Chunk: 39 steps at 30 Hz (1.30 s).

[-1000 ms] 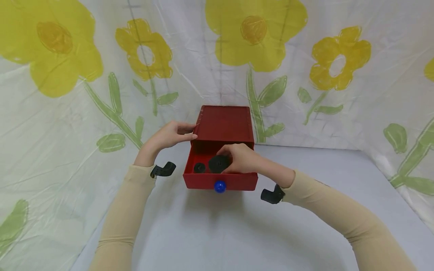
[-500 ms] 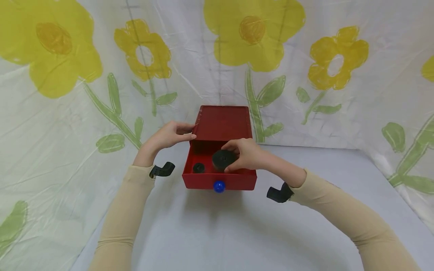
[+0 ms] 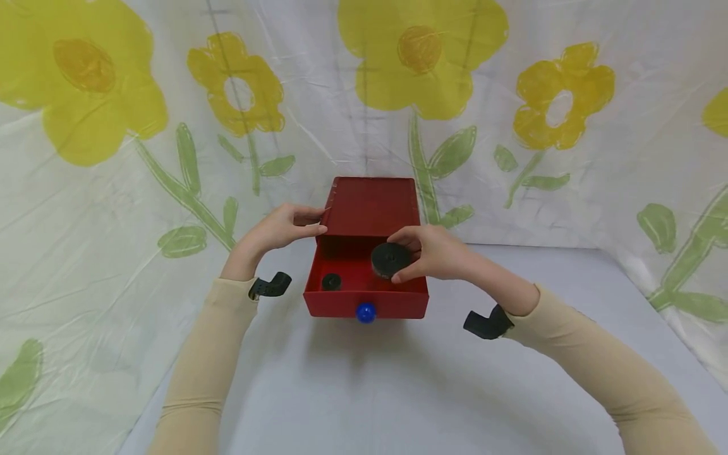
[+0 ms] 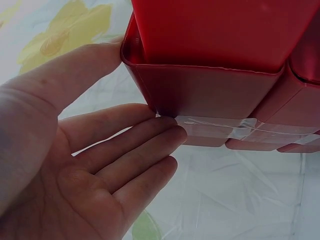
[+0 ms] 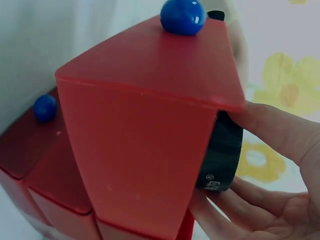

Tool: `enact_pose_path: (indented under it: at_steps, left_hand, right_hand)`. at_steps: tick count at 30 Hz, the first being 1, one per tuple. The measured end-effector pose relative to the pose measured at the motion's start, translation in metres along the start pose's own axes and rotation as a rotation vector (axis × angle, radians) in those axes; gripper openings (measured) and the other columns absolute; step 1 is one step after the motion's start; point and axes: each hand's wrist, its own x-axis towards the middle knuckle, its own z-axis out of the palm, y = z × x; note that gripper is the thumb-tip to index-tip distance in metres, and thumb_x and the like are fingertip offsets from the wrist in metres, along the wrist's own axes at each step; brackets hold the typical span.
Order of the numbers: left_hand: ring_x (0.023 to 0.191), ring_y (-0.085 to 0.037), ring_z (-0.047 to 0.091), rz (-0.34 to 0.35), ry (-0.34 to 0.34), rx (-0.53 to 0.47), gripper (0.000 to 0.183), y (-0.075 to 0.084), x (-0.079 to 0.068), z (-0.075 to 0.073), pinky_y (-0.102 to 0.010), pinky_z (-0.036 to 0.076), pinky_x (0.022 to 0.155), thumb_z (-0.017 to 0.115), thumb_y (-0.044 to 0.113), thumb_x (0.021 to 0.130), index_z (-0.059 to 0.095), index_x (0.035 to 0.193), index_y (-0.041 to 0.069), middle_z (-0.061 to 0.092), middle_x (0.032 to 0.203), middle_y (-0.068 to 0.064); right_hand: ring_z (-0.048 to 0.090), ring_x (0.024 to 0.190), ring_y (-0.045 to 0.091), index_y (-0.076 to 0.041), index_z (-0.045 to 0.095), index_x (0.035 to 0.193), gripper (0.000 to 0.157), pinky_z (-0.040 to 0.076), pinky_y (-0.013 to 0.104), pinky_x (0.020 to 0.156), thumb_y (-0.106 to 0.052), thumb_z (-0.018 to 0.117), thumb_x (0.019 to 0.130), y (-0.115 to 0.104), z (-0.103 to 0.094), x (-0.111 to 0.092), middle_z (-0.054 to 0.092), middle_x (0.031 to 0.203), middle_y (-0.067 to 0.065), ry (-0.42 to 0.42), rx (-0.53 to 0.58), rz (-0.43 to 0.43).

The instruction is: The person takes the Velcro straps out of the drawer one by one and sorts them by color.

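Note:
My right hand (image 3: pixel 440 254) pinches a thick black disc (image 3: pixel 390 260) with a small centre hole, thumb in front and fingers behind. It is close over the right half of a pulled-out red drawer (image 3: pixel 335 305) with a blue knob (image 3: pixel 366 313). White lettering shows on the disc's side (image 5: pixel 222 152) in the right wrist view. A smaller black disc (image 3: pixel 332 282) lies at the drawer's front left. With nearly straight fingers, my left hand (image 3: pixel 275 227) touches the left side of the red drawer case (image 3: pixel 372 205), thumb at its front edge.
Below the pulled-out drawer, further red drawer units (image 5: pixel 60 175) are joined, one with a blue knob (image 5: pixel 45 108); clear tape (image 4: pixel 242 129) runs across the units. A white curtain (image 3: pixel 318 82) with yellow flowers hangs behind. A pale table surface (image 3: pixel 364 392) spreads in front.
My right hand has lifted the large black disc slightly and carried it to the right within the drawer's outline. The left hand stays against the case; the small disc has not moved.

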Motion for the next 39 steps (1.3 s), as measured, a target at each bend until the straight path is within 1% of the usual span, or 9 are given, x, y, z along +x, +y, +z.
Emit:
enact_pose_path:
  at_steps: [5, 12, 17, 19, 26, 30, 33, 36, 39]
  left_hand:
    - [0.119, -0.028, 0.057, 0.006, -0.002, 0.003, 0.061, 0.000, 0.000, 0.000, -0.048, 0.046, 0.098, 0.065, 0.037, 0.089, 0.049, 0.139, 0.008, 0.058, 0.132, -0.013]
    - [0.119, -0.026, 0.057, -0.003, -0.004, 0.004, 0.059, 0.004, 0.000, -0.001, -0.048, 0.047, 0.098, 0.066, 0.037, 0.088, 0.050, 0.139, 0.010, 0.058, 0.133, -0.011]
    - [0.119, -0.026, 0.057, -0.003, -0.005, -0.001, 0.059, 0.004, -0.001, -0.001, -0.048, 0.047, 0.098, 0.066, 0.037, 0.089, 0.050, 0.139, 0.010, 0.058, 0.133, -0.011]
    - [0.120, -0.028, 0.056, -0.011, -0.007, -0.007, 0.058, 0.011, -0.004, -0.001, -0.049, 0.046, 0.098, 0.065, 0.033, 0.090, 0.049, 0.139, 0.008, 0.057, 0.133, -0.013]
    - [0.119, -0.029, 0.057, -0.016, -0.008, -0.018, 0.056, 0.013, -0.004, -0.001, -0.049, 0.045, 0.099, 0.064, 0.029, 0.091, 0.048, 0.139, 0.006, 0.057, 0.133, -0.014]
    - [0.120, -0.032, 0.055, -0.024, -0.015, -0.009, 0.053, 0.032, -0.014, -0.002, -0.050, 0.045, 0.100, 0.062, 0.023, 0.093, 0.047, 0.139, 0.001, 0.056, 0.133, -0.018]
    - [0.122, -0.032, 0.054, -0.026, -0.019, -0.002, 0.053, 0.039, -0.018, -0.003, -0.049, 0.044, 0.101, 0.061, 0.021, 0.093, 0.046, 0.139, 0.000, 0.055, 0.134, -0.019]
    - [0.122, -0.032, 0.054, -0.022, -0.022, -0.005, 0.053, 0.038, -0.018, -0.002, -0.049, 0.044, 0.101, 0.061, 0.021, 0.093, 0.046, 0.139, 0.000, 0.054, 0.134, -0.019]
    - [0.121, -0.032, 0.055, -0.021, -0.021, -0.013, 0.053, 0.029, -0.013, -0.001, -0.049, 0.044, 0.101, 0.061, 0.023, 0.093, 0.046, 0.139, 0.001, 0.055, 0.135, -0.018]
  right_hand:
    - [0.062, 0.105, 0.026, -0.008, 0.057, 0.128, 0.063, 0.056, 0.034, 0.081, -0.026, 0.082, 0.073, 0.005, -0.008, -0.005, 0.064, 0.118, 0.009, 0.020, 0.022, 0.013]
    - [0.062, 0.105, 0.026, -0.009, 0.059, 0.125, 0.058, 0.056, 0.036, 0.085, -0.023, 0.082, 0.073, 0.012, -0.015, -0.013, 0.064, 0.116, 0.008, 0.048, 0.069, 0.022]
    - [0.062, 0.106, 0.026, -0.010, 0.058, 0.126, 0.059, 0.055, 0.037, 0.086, -0.023, 0.081, 0.074, 0.017, -0.021, -0.018, 0.063, 0.117, 0.008, 0.054, 0.087, 0.035]
    - [0.062, 0.106, 0.026, -0.010, 0.058, 0.126, 0.059, 0.055, 0.037, 0.086, -0.023, 0.081, 0.074, 0.019, -0.023, -0.020, 0.063, 0.118, 0.009, 0.060, 0.087, 0.036]
    - [0.062, 0.104, 0.026, -0.010, 0.058, 0.126, 0.059, 0.055, 0.038, 0.085, -0.024, 0.082, 0.074, 0.030, -0.030, -0.028, 0.063, 0.118, 0.009, 0.083, 0.101, 0.035]
    - [0.062, 0.105, 0.027, -0.011, 0.058, 0.126, 0.058, 0.056, 0.039, 0.085, -0.024, 0.081, 0.075, 0.034, -0.034, -0.034, 0.062, 0.119, 0.010, 0.094, 0.128, 0.051]
    - [0.062, 0.106, 0.028, -0.010, 0.058, 0.127, 0.059, 0.056, 0.038, 0.084, -0.025, 0.082, 0.074, 0.039, -0.036, -0.038, 0.061, 0.120, 0.010, 0.106, 0.141, 0.066]
    - [0.062, 0.107, 0.028, -0.010, 0.057, 0.127, 0.060, 0.056, 0.039, 0.084, -0.024, 0.082, 0.074, 0.045, -0.037, -0.040, 0.061, 0.120, 0.010, 0.117, 0.147, 0.086]
    - [0.062, 0.107, 0.029, -0.008, 0.057, 0.127, 0.061, 0.056, 0.040, 0.085, -0.023, 0.083, 0.074, 0.051, -0.038, -0.042, 0.061, 0.121, 0.012, 0.128, 0.147, 0.104]
